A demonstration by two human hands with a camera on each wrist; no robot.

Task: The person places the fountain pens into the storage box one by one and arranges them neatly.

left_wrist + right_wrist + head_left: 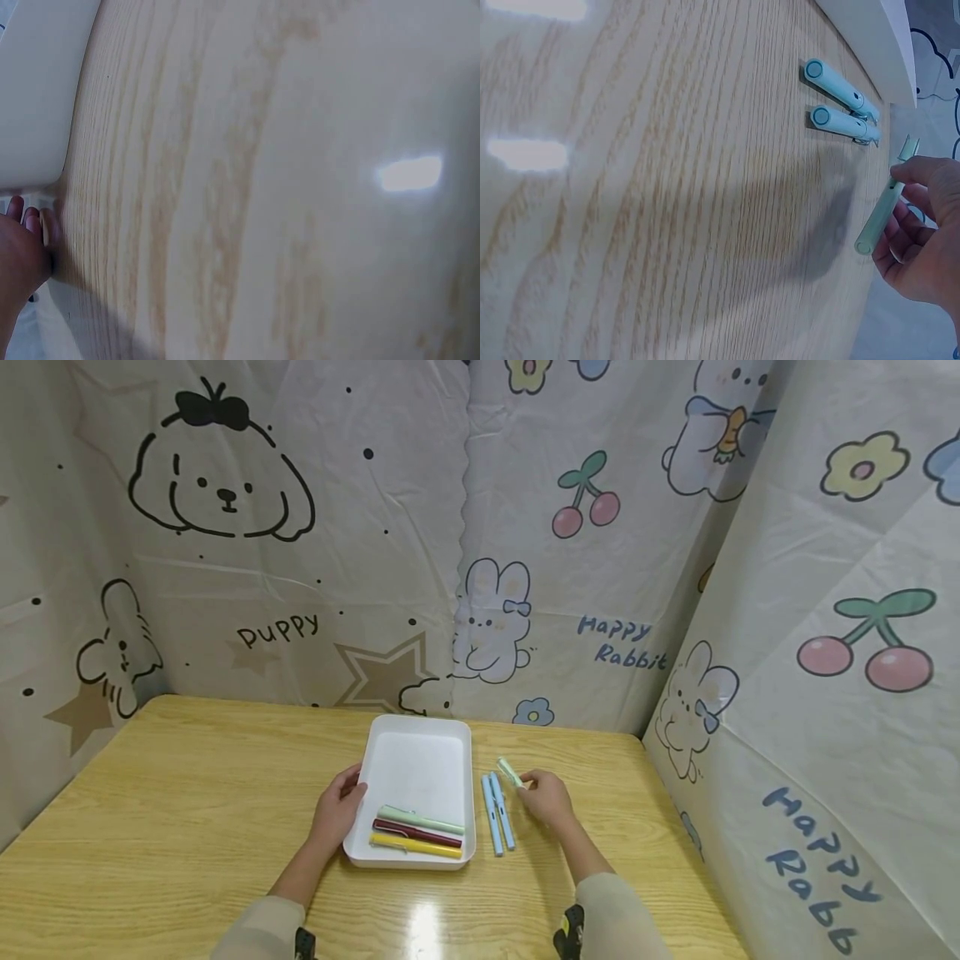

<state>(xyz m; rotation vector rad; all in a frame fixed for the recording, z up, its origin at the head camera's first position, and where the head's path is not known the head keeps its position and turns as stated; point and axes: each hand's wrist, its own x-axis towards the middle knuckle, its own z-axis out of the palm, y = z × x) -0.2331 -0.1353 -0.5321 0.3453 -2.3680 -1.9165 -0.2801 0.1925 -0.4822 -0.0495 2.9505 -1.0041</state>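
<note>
The right hand [549, 797] pinches a pale green pen [509, 772] between thumb and fingers, beyond the white tray's [416, 760] right edge. The left hand [340, 803] touches the tray's left edge, perhaps steadying it; whether its fingers grip cannot be told.

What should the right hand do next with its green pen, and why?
Maybe carry the green pen left, over the blue pens, to the tray: the right hand pinches it, the tray has bare space at its far end, and three other pens lie inside.
</note>
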